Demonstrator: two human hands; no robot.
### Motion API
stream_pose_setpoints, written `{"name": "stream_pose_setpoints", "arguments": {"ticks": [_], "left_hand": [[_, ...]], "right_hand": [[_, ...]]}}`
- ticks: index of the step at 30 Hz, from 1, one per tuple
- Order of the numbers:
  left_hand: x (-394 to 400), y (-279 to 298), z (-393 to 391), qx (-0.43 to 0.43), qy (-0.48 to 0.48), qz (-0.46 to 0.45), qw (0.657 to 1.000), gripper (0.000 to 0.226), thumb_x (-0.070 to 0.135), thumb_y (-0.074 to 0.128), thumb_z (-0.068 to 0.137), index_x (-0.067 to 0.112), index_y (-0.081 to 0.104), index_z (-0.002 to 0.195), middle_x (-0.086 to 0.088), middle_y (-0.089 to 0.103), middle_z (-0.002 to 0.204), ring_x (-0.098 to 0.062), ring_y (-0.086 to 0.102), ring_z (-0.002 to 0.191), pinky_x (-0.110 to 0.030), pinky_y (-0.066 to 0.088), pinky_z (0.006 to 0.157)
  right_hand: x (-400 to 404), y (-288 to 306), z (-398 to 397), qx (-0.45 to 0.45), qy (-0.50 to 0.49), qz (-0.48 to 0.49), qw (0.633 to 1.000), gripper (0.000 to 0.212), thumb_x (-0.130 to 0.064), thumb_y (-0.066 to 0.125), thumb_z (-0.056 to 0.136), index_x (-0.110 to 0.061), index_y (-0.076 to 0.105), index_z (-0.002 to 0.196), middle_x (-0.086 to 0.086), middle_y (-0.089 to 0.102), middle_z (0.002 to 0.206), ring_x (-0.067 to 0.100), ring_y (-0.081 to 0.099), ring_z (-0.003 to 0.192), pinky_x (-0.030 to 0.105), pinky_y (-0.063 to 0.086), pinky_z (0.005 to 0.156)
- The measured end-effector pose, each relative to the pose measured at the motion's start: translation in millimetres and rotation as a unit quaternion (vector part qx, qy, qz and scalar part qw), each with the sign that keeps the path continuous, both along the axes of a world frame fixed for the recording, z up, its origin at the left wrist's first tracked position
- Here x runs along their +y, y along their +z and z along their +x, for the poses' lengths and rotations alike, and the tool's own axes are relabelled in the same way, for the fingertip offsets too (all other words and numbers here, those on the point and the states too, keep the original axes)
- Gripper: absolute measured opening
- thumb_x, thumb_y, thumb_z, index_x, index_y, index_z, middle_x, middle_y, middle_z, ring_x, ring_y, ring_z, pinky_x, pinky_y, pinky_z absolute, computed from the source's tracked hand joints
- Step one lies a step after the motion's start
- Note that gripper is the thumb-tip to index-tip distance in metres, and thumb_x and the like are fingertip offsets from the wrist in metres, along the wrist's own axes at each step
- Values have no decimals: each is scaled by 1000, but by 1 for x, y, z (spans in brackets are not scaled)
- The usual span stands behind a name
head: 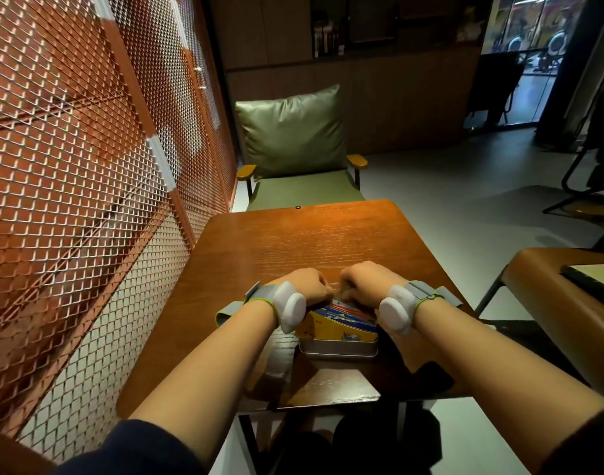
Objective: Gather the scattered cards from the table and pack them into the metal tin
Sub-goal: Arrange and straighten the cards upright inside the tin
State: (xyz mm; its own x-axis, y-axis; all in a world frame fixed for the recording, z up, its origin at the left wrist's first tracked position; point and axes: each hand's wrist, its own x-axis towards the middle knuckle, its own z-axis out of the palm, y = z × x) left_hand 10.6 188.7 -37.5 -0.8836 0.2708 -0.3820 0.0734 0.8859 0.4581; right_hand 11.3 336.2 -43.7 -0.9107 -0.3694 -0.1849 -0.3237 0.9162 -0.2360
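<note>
Metal tin point(339, 347) was seen on the near half of the wooden table point(310, 241), roughly centred between the forearms, long axis running left-right. Card stack point(341, 318) was stood on edge inside it, tops well proud of the rim, leaning slightly. Left hand point(302, 286) and right hand point(362, 284) were held together just over the far top edge of the stack, both equally near. Fingers of both were curled down onto the card tops, apparently pinching or pressing them; fingertips were hidden behind the knuckles, so the exact grip could not be told. No loose cards were seen on the visible tabletop, so gathering was judged done and packing under way. Cards lay directly below and slightly nearward of the fingers, so the coming move was judged a straight downward push, squared along the tin's long axis. White wrist sensors point(288, 311) were strapped to both wrists. Green armchair point(293, 149) stood beyond the far edge.
</note>
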Motion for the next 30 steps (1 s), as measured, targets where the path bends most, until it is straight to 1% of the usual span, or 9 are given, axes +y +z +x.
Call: {"name": "stream_pose_setpoints", "arguments": {"ticks": [5,10,14,18,21,23,25,27,30], "left_hand": [[-3,0,-1,-25,-4,44,999,8,19,51,91,15,57,90,-8,55,87,-21,46,78,-32,39,71],[-4,-2,-5,19,-7,-19,1000,38,22,38,100,-2,66,107,-20,64,97,-19,51,86,-35,46,82],[0,-6,-9,59,-75,-164,982,32,26,44,98,15,52,68,1,45,67,-19,47,86,-27,38,76],[3,-3,-18,27,-273,-279,920,11,9,60,87,4,63,96,-15,60,94,-27,57,89,-39,50,86],[8,-8,-21,21,-275,-295,915,13,23,51,85,16,54,74,-11,52,81,-24,47,84,-31,45,70],[10,-11,-27,17,-281,-319,905,10,26,41,72,17,42,73,-9,43,82,-22,40,80,-34,38,70],[13,-16,-35,-5,-253,-300,920,14,19,53,68,14,44,79,-9,47,82,-24,44,74,-36,42,70],[18,-28,-40,-25,-194,-255,947,24,9,63,71,19,41,68,-5,46,74,-24,43,70,-34,40,67],[16,-46,-47,-2,-161,-219,962,47,4,55,84,30,25,58,3,31,62,-20,37,69,-31,35,69]], "right_hand": [[2,-4,8,13,-16,-67,998,11,-21,56,92,-14,61,98,11,66,109,24,59,96,33,47,82],[1,-3,11,-33,47,39,998,28,-19,49,95,-12,65,117,8,67,118,26,62,105,33,50,91],[4,-4,7,-49,48,87,994,27,-18,52,93,-14,68,114,8,69,115,27,64,101,36,54,88],[6,-8,6,-48,54,108,992,25,-14,53,90,-9,71,106,14,71,108,33,66,97,41,56,84],[6,-9,3,-64,54,117,990,26,-13,52,90,-9,70,108,14,70,110,34,64,100,40,55,85],[5,-9,1,-72,57,116,989,26,-12,53,90,-10,69,110,14,69,112,33,64,102,39,55,87],[4,-8,0,-80,60,115,988,27,-10,54,90,-9,69,111,15,68,113,34,63,104,39,54,86],[1,-6,-2,-91,59,119,987,26,-7,54,88,-4,69,109,18,67,114,37,62,102,36,53,80],[-2,-4,-5,-96,64,138,984,24,-7,54,88,-3,68,108,18,67,113,32,61,87,34,52,79]]}}
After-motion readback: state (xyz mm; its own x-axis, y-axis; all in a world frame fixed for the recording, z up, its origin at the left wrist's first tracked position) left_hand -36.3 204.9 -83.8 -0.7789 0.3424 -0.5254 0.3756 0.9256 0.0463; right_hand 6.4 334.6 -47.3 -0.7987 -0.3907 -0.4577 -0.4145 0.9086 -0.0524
